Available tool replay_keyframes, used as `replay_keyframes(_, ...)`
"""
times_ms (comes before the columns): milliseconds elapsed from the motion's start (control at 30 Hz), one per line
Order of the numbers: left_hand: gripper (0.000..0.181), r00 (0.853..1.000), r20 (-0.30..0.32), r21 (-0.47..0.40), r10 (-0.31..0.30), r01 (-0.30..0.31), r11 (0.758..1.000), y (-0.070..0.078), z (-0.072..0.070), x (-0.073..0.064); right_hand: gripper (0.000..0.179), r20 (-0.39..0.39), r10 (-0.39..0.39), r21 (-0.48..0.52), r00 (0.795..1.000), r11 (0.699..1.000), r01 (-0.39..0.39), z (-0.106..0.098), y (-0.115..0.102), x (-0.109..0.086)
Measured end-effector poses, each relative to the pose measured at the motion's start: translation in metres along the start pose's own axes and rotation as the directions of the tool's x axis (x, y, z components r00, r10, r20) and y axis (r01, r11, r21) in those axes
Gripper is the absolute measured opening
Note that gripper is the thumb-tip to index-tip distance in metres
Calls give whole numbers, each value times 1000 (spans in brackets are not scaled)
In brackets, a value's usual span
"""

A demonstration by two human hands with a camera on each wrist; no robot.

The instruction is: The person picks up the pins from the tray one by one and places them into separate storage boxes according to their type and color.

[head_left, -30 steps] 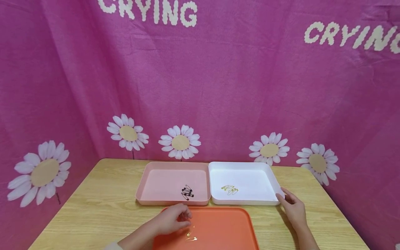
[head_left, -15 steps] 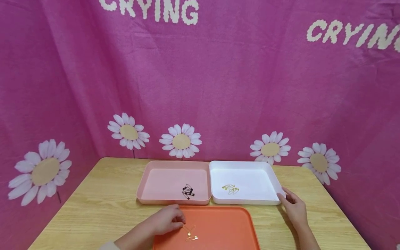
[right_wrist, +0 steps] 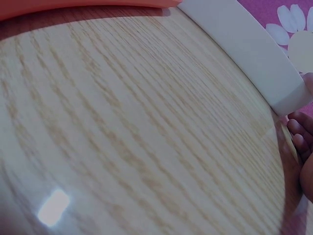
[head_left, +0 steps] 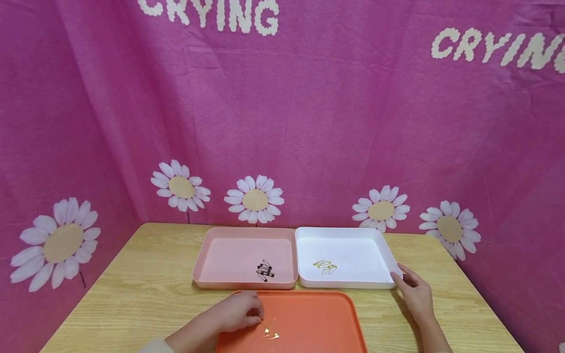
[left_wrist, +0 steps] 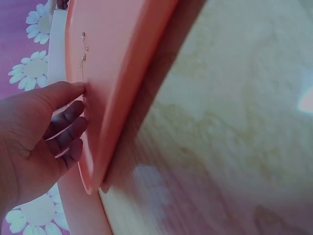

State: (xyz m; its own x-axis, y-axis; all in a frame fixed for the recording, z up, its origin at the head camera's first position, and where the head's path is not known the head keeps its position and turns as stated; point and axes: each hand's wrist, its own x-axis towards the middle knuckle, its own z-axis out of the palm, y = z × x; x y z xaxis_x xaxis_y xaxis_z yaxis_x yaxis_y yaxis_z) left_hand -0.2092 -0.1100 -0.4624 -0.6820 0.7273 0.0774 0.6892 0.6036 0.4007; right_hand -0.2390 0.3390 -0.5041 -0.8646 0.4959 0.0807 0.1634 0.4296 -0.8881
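My left hand (head_left: 240, 311) is over the left side of the orange tray (head_left: 318, 318), fingers bent. In the left wrist view, a thin gold safety pin (left_wrist: 82, 71) runs to my thumb tip, and the fingertips pinch its end. Two gold safety pins (head_left: 271, 337) lie on the orange tray just right of that hand. My right hand (head_left: 415, 294) grips the near right corner of the white tray (head_left: 371, 283), thumb at the rim and fingers along the outer wall. Several gold safety pins (head_left: 325, 266) lie inside the white tray.
Touching the white tray's left side is a pink tray (head_left: 229, 284) with several dark safety pins (head_left: 265, 271). Both stand behind the orange tray on a wooden table (head_left: 145, 274). A purple flowered cloth (head_left: 309, 122) hangs behind.
My left hand has lowered to the orange tray. Half a second ago a gold safety pin showed at its fingertips; in the head view that pin is now hidden. The right hand stays put.
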Motion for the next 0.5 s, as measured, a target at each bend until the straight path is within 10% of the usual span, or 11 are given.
replay_keyframes(233, 11, 1000, 19, 108, 4, -7, 994, 5, -4, 5, 53, -2, -15, 7, 1000, 1000, 15, -1, 0, 0)
replay_keyframes(500, 12, 998, 56, 39, -33, 31, 999, 4, -3, 10, 54, 4, -4, -5, 1000, 1000, 4, -1, 1, 0)
